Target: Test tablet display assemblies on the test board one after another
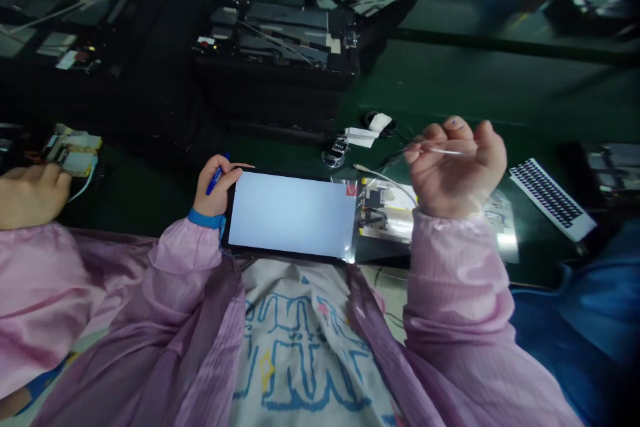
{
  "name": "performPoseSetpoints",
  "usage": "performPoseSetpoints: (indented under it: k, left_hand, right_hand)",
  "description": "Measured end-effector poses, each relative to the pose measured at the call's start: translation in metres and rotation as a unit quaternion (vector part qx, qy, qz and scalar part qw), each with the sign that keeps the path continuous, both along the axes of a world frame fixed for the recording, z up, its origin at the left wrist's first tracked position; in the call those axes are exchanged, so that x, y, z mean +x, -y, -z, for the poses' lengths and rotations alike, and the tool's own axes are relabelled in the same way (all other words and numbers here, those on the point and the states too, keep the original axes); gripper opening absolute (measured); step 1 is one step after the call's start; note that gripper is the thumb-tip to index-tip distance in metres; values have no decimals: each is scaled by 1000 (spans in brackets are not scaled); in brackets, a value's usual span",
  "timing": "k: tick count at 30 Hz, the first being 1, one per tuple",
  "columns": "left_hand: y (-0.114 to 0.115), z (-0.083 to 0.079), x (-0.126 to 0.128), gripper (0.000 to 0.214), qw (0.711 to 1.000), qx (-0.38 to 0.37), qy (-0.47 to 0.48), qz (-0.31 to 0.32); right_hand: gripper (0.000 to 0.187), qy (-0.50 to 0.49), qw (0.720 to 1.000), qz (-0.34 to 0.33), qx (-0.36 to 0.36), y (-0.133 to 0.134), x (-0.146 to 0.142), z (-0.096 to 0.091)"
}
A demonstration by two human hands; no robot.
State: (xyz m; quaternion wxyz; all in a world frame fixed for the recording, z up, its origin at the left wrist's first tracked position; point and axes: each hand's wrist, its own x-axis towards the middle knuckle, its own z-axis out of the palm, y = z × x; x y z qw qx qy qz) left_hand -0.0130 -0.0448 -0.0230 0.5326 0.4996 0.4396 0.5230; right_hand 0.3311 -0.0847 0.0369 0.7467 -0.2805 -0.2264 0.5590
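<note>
The lit screen [293, 215] lies long axis sideways, its left end gripped by the nearer left hand [216, 185], while the right hand [453, 177], curled around a clear strip [454, 151], hangs beyond its right end.

The light is rather dim, and the black box [275, 97] stands in deep shadow. The screen [293, 213] shines white; the upper right corner is blurred.

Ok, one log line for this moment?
left hand: holds screen and blue pen | right hand: raised, holds clear film | screen: lit, pale
</note>
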Motion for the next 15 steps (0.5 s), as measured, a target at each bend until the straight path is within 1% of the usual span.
performPoseSetpoints:
  k: [4, 8, 10, 12, 13, 15]
  left_hand:
    - [0, 1, -1, 33, 1000, -7, 0, 4]
    - [1, 2, -2, 33, 1000, -10, -3, 8]
    - [1, 4, -3, 33, 1000, -6, -1, 9]
    - [1, 5, -3, 33, 1000, -3, 4, 7]
    - [2, 5, -3, 34, 1000, -3, 7, 6]
    - [2, 5, -3, 36, 1000, -9, 12, 4]
  right_hand:
    - [21, -46, 999, -6, -16, -12, 3, -3]
    - [32, -36, 999, 7, -4, -16, 2, -7]
    - [32, -18, 1000, -18, -5, -15, 2, -10]
    - [30, 8, 998, -59, -13, -12, 2, -12]
    - [29, 23, 996, -80, -16, -11, 0, -12]
    - [29, 51, 994, -100, -7, -7, -6, -9]
